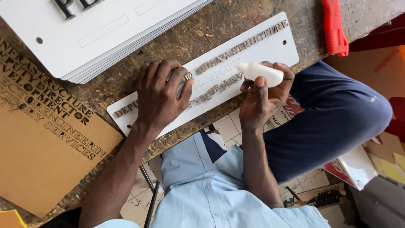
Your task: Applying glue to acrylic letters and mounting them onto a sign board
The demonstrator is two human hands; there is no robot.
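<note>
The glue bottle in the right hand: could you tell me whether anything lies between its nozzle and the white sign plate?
Nothing visible does. The right hand holds the white glue bottle just above the white sign plate, nozzle pointing toward the lettering. The left hand presses on the plate further left, beside the nozzle's path, not in it.

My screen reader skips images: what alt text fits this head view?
The left hand presses small cut-out letters onto a long white sign plate on a worn wooden bench, while the right hand holds a small white glue bottle. A stack of white plates lies beyond.
</note>
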